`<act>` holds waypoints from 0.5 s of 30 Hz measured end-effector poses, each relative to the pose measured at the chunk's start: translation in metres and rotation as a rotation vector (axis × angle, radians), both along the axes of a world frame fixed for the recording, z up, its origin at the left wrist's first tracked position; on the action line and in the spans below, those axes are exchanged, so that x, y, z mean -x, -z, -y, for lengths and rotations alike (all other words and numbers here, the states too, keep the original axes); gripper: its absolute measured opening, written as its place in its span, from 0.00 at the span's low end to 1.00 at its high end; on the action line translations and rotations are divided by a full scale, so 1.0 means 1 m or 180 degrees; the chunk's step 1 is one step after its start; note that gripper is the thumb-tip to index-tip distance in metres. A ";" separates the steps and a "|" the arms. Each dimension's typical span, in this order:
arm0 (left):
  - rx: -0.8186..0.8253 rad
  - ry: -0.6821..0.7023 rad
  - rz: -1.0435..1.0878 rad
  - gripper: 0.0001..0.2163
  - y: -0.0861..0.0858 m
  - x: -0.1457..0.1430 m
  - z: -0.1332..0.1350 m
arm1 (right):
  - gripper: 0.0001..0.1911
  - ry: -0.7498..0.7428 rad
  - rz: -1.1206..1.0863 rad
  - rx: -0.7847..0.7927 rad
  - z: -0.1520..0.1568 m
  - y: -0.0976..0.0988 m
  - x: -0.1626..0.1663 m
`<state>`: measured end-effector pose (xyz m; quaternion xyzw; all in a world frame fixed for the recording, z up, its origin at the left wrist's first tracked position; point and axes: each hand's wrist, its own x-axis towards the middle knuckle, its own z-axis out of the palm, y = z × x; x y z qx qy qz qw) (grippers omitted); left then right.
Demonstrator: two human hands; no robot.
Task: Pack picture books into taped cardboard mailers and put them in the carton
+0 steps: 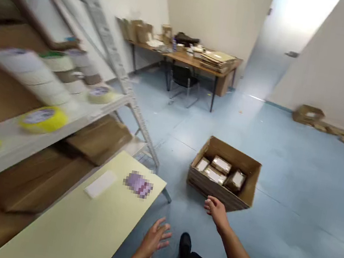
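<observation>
My left hand [155, 238] is beside the right edge of the pale yellow table [91, 217], fingers spread and nothing in it. Just in front of the near side of an open cardboard box [221, 190] is my right hand [218, 211]. Its fingers are loosely bent, with no object visible in them. Inside that box, on the floor, lie several small packages [221, 164] with white labels. A white slip [100, 184] and a blurred-out purple item [139, 184] rest on the table.
To the left, a metal shelf [102, 113] carries tape rolls, among them a yellow roll [40, 119]. A wooden desk [184, 56] with stacked cardboard and a black chair [183, 78] stand at the back. Another carton [308, 114] sits by the right wall.
</observation>
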<state>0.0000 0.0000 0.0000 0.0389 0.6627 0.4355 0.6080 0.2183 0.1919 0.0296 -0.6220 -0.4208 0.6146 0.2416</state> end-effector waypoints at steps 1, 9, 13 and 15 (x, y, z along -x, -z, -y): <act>-0.0149 -0.0152 0.0026 0.32 -0.011 0.007 0.005 | 0.26 -0.0156 -0.0078 -0.0091 0.002 -0.007 0.018; -0.0355 -0.1006 -0.0786 0.26 -0.017 0.098 0.093 | 0.27 -0.1271 -0.0373 -0.0352 0.073 -0.034 0.171; 0.0229 -0.1062 -0.1264 0.26 0.016 0.136 0.169 | 0.32 -0.1891 -0.0286 -0.0147 0.139 -0.011 0.221; 0.0352 -0.1140 -0.1320 0.27 0.027 0.149 0.206 | 0.33 -0.2200 -0.0111 -0.0078 0.168 0.006 0.238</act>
